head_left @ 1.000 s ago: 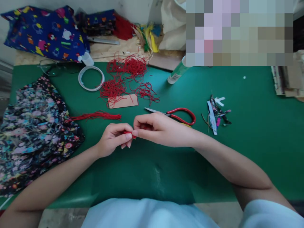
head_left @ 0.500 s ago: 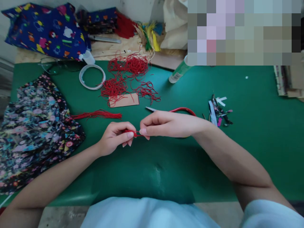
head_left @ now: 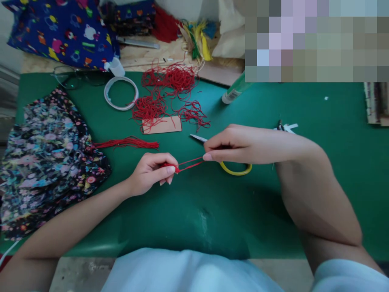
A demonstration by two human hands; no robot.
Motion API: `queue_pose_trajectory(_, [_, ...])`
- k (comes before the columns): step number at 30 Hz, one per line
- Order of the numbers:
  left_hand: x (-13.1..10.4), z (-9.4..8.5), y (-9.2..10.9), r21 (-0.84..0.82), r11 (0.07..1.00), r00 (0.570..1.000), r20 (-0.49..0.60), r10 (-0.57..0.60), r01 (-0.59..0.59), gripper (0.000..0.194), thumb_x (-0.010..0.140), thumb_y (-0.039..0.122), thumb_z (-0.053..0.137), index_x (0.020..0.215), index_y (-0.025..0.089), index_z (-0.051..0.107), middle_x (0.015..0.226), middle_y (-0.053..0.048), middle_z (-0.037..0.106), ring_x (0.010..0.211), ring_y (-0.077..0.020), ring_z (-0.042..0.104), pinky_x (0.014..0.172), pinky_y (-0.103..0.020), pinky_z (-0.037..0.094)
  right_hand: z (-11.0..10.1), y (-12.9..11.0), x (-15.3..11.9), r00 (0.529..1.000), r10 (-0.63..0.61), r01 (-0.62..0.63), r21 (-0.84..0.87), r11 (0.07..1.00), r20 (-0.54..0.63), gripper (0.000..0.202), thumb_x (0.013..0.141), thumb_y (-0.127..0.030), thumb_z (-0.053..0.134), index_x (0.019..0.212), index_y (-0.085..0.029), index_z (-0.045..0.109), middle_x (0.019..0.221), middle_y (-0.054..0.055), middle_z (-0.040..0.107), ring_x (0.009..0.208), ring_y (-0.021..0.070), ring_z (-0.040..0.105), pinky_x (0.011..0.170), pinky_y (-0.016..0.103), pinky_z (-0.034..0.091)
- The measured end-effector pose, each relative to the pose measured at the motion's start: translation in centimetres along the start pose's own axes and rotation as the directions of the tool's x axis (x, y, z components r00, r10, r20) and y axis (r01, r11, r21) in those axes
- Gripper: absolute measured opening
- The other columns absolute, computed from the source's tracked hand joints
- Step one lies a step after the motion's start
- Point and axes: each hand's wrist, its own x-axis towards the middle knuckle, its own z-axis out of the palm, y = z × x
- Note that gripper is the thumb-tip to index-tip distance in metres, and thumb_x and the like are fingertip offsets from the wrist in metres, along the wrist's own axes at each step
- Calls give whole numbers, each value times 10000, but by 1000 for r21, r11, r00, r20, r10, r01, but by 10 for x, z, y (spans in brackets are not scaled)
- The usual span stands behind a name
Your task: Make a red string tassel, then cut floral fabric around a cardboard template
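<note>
My left hand (head_left: 154, 172) is closed on a small red bundle of cord (head_left: 170, 166), pinched between thumb and fingers. Two red strands (head_left: 191, 163) stretch from it to my right hand (head_left: 229, 144), whose thumb and fingers pinch their far end. Scissors (head_left: 237, 172) with a yellow handle loop lie partly hidden under my right hand, the blade tip pointing left. Behind my hands, tangled red cords (head_left: 170, 81) lie around and over a tan card (head_left: 165, 125). A red tassel-like bundle of cords (head_left: 130, 142) rests beyond my left hand.
Floral cloth (head_left: 51, 162) covers the table's left side. A tape roll (head_left: 121, 93), glasses (head_left: 67, 77), a green tube (head_left: 235, 90) and blue patterned fabric (head_left: 67, 32) are further back. Scraps (head_left: 287, 127) lie behind my right forearm, and stacked boards (head_left: 375, 103) at the right edge.
My right hand has moved right and away from my left, drawing the red strands out longer between them. The yellow scissor loop now shows more. The view has shifted slightly.
</note>
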Motion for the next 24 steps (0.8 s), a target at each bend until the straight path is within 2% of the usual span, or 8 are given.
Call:
queue_pose_trajectory(7, [1,0,1,11,1000,1000,0,12,-12,248,881,364,659,799,130,662,565,-1,632,430,-53,485,393,-154,372,-6,9,-2,999,48,-49,-52,997,-18,410,941,-504,517,679,-192,559,567,-57,395,507,69,319,483,234,235])
queue_pose_trajectory(13, [0,0,0,6,1000,1000,5,2,-2,250,884,369,657,805,131,662,566,-2,631,435,-56,487,395,-157,371,-10,11,-5,994,106,-106,-98,990,-9,386,974,-411,494,665,-183,523,573,-65,368,525,58,311,496,228,247])
queue_pose_trajectory(21, [0,0,-1,4,1000,1000,4,-4,4,262,880,388,663,810,135,667,572,-2,634,439,-59,492,394,-158,369,-12,14,-10,983,176,-185,-205,961,-58,396,980,-377,514,643,-170,539,545,-75,378,515,50,303,512,235,243])
queue_pose_trajectory(24, [0,-1,-1,2,1000,1000,7,-3,3,254,885,378,660,811,135,668,571,-1,633,436,-57,489,396,-157,367,-12,10,-9,966,239,-257,-258,931,-100,385,975,-346,540,632,-171,540,519,-78,401,494,47,318,519,248,248])
